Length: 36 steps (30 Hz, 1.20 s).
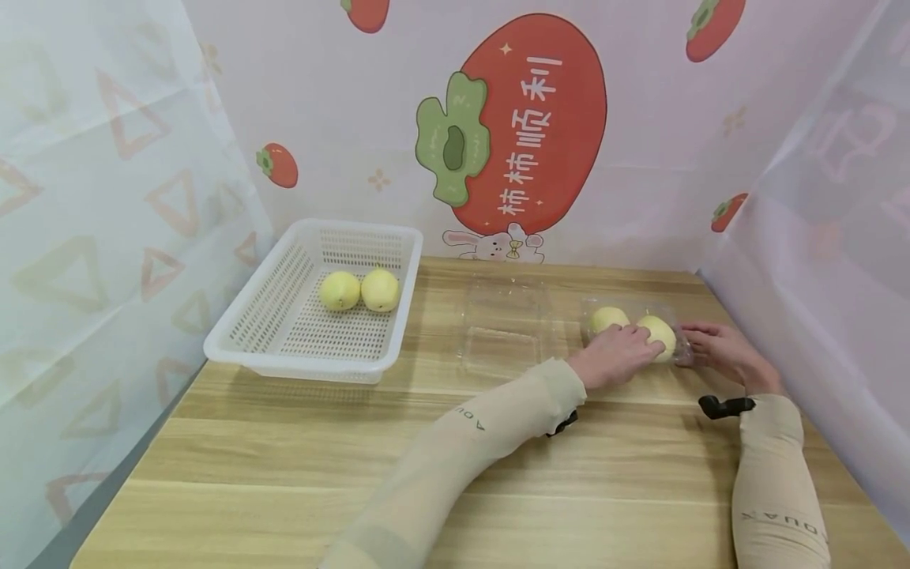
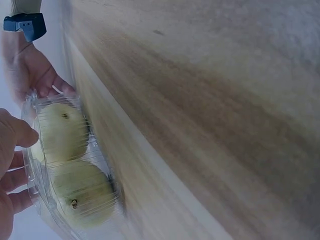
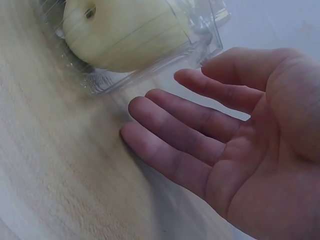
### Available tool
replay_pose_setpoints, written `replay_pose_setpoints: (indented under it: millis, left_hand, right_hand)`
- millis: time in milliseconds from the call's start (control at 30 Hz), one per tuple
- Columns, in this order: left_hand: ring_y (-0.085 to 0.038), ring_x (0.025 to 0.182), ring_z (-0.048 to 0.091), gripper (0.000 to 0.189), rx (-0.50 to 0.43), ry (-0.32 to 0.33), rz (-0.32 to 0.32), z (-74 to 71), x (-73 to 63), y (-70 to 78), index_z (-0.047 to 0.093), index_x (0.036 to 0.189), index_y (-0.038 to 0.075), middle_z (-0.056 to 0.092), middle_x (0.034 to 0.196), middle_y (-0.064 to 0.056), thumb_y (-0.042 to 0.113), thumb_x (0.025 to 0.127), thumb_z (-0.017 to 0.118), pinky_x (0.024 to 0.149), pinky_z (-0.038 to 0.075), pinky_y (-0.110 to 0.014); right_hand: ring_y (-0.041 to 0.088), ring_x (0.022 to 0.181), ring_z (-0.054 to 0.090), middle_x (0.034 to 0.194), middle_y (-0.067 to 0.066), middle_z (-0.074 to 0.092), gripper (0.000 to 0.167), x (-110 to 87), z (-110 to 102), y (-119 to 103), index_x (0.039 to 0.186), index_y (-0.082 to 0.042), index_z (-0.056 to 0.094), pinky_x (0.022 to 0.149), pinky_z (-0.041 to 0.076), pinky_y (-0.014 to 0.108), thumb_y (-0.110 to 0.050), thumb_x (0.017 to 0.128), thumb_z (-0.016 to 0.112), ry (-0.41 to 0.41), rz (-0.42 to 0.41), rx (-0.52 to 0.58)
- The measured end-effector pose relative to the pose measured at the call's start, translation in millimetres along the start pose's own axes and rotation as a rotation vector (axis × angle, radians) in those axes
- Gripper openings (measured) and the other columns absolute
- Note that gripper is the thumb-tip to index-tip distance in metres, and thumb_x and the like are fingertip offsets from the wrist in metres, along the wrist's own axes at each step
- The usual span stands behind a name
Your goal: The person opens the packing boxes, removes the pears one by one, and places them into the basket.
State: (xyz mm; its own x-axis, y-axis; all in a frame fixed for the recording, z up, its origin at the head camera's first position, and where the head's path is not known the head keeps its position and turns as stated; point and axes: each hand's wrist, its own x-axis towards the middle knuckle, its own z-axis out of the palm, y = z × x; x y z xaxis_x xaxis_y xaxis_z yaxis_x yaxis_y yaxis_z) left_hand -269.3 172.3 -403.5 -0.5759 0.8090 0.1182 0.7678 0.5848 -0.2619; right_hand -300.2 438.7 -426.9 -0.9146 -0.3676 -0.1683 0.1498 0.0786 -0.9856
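Two pale yellow pears (image 1: pixel 609 318) sit side by side in a clear plastic box (image 2: pixel 45 195) towards the right of the table. My left hand (image 1: pixel 618 356) is over the box's near side, its fingers above the right-hand pear (image 1: pixel 658 336). In the left wrist view, the left thumb (image 2: pixel 25 134) and fingers are spread at the box's top rim. My right hand (image 1: pixel 725 352) is at the box's right end, palm facing it. The right wrist view shows its fingers (image 3: pixel 175 127) loosely extended close to the box corner, with nothing between them.
A white perforated basket (image 1: pixel 306 366) at the back left holds two more yellow pears (image 1: pixel 359 290). Between basket and box lies a clear plastic tray-like piece (image 1: pixel 501 348) on the wooden table (image 1: pixel 455 490). Printed sheets (image 1: pixel 341 103) enclose the back and sides.
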Motion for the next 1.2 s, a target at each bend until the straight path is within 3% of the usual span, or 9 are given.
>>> replay_pose_setpoints:
  millis: [333, 533, 833, 1000, 1200]
  left_hand:
    - [-0.008, 0.106, 0.059, 0.029, 0.112, 0.040, 0.023, 4.1, 3.3, -0.2, 0.048, 0.132, 0.020, 0.059, 0.122, 0.005, 0.020, 0.103, 0.044, 0.079, 0.054, -0.019]
    - [-0.006, 0.103, 0.059, 0.030, 0.159, 0.039, 0.053, 4.6, 3.4, -1.9, 0.054, 0.130, 0.018, 0.062, 0.120, 0.006, 0.021, 0.101, 0.047, 0.082, 0.053, -0.016]
    - [-0.006, 0.107, 0.059, 0.031, 0.124, 0.050, 0.076, 6.9, 4.3, -5.8, 0.053, 0.132, 0.019, 0.061, 0.122, 0.008, 0.013, 0.103, 0.044, 0.085, 0.053, -0.016]
    - [-0.005, 0.105, 0.061, 0.029, 0.134, 0.071, 0.073, 8.7, 6.5, -7.0, 0.055, 0.128, 0.020, 0.062, 0.121, 0.010, 0.011, 0.104, 0.041, 0.080, 0.055, -0.016]
    - [-0.004, 0.105, 0.062, 0.027, 0.124, 0.067, 0.060, 10.5, 7.5, -7.0, 0.056, 0.127, 0.021, 0.062, 0.121, 0.011, 0.013, 0.104, 0.043, 0.074, 0.056, -0.015]
  right_hand:
    - [0.012, 0.093, 0.072, 0.105, -0.005, 0.073, 0.037, -2.8, -5.8, 3.8, 0.110, -0.022, 0.070, 0.081, 0.060, 0.027, -0.001, 0.104, 0.040, -0.051, -0.017, 0.018]
    - [0.012, 0.098, 0.071, 0.108, -0.003, 0.073, 0.039, -4.2, -8.4, 5.6, 0.113, -0.022, 0.068, 0.085, 0.059, 0.026, 0.002, 0.104, 0.039, -0.086, -0.010, 0.045]
    - [0.015, 0.097, 0.072, 0.107, 0.001, 0.073, 0.038, -2.9, -4.5, 4.5, 0.112, -0.016, 0.070, 0.085, 0.059, 0.029, 0.004, 0.103, 0.038, -0.108, -0.018, 0.118]
    - [0.014, 0.090, 0.072, 0.099, 0.000, 0.071, 0.034, -0.5, -4.9, 4.9, 0.104, -0.011, 0.068, 0.081, 0.060, 0.027, 0.005, 0.103, 0.038, -0.071, -0.018, 0.107]
    - [0.009, 0.086, 0.070, 0.095, -0.004, 0.071, 0.029, 0.6, -3.8, 5.0, 0.098, -0.014, 0.069, 0.076, 0.060, 0.023, -0.003, 0.104, 0.043, -0.005, 0.032, 0.070]
